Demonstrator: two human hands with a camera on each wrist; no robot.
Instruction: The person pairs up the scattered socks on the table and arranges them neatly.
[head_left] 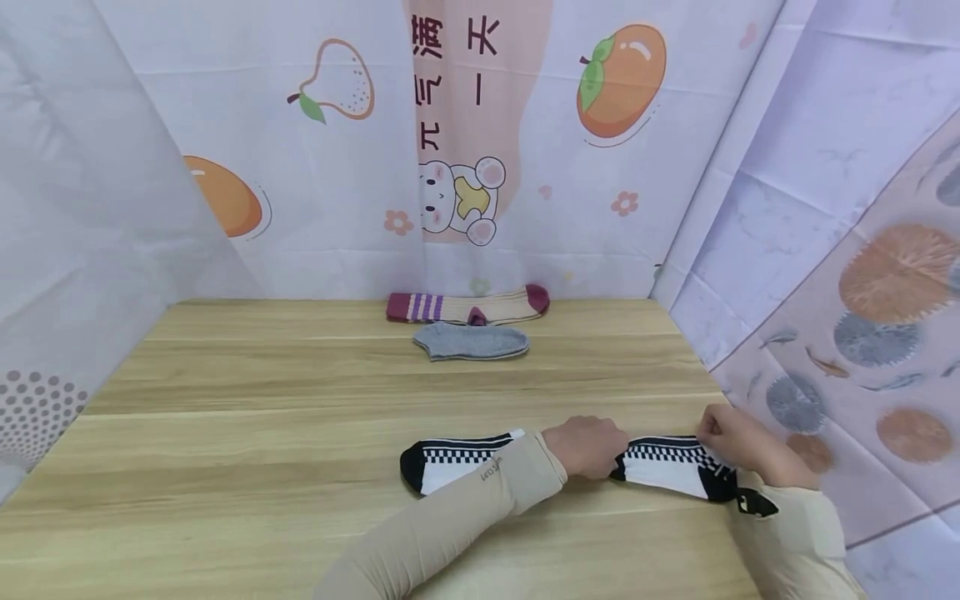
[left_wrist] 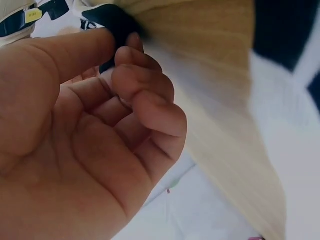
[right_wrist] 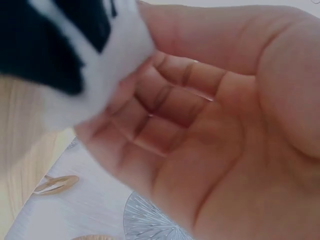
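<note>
A white sock with black ends and a checkered stripe (head_left: 663,468) stretches low over the table between both hands. My left hand (head_left: 588,447) pinches its black left end (left_wrist: 122,25) between thumb and fingertips. Around the sock's upper right edge, my right hand (head_left: 752,450) holds the fabric between thumb and fingers; white and black knit (right_wrist: 107,80) shows at its fingertips in the right wrist view. A matching sock (head_left: 450,468) lies flat to the left, its middle hidden beneath my left sleeve (head_left: 465,517).
Toward the back of the wooden table (head_left: 247,400) lie grey ankle socks (head_left: 472,342). Behind them are cream socks with maroon ends and purple stripes (head_left: 480,307). Printed curtains hang along the back (head_left: 322,200) and right side (head_left: 810,250).
</note>
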